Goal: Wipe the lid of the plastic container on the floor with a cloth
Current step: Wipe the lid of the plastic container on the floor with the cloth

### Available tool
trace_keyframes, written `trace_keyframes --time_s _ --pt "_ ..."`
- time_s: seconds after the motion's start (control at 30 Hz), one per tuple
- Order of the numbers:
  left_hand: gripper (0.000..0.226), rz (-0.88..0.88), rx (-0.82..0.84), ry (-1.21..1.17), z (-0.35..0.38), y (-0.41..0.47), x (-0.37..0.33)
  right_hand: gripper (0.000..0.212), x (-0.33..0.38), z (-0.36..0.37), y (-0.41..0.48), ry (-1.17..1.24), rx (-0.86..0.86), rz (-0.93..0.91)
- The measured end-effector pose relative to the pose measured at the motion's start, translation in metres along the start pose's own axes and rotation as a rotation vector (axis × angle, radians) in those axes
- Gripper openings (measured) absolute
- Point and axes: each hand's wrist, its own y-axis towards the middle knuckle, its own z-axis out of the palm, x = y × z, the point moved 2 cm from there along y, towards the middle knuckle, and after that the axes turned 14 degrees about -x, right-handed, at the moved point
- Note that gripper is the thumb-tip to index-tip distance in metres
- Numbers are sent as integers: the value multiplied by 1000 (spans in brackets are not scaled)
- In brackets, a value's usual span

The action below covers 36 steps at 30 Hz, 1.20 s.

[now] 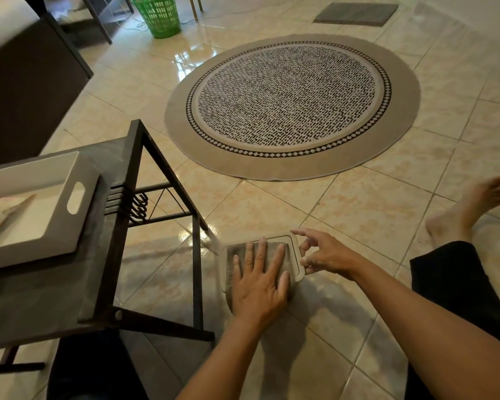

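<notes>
A plastic container with a beige lid sits on the tiled floor in front of me. A grey cloth lies spread over most of the lid. My left hand presses flat on the cloth, fingers spread. My right hand touches the lid's right edge with thumb and fingertips, index finger lifted. The container's body is hidden under lid and cloth.
A dark metal-framed table stands just left of the container, with a white tray on top. A round patterned rug lies beyond. A green basket and a grey mat are far back. My leg and foot stretch out at right.
</notes>
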Motion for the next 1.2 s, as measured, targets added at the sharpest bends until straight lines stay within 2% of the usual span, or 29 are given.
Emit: trace_keyframes --time_s 0.17,0.3,0.53,0.67,0.83,0.9,1.03,1.2 --pt "60 119 37 -15 4 18 -18 79 2 -1 1 -4 36 -9" --pt "60 134 52 -13 8 29 -16 79 2 0 2 1 39 -11" --pt "63 -177 -31 64 0 16 22 75 1 2 2 -11 -9 -2" --pt "62 -169 -25 37 2 -7 2 73 3 2 2 -23 -4 -12" --pt "61 -76 21 -4 5 20 -21 71 4 3 2 -13 -8 -13" --pt "62 -130 31 -9 -2 30 -7 72 2 4 1 -13 -27 -8" --pt "64 -366 7 12 -14 25 30 74 0 6 0 -16 -37 -14" --pt "66 -398 -3 -18 -8 2 5 76 -1 8 -2 -20 -67 -16"
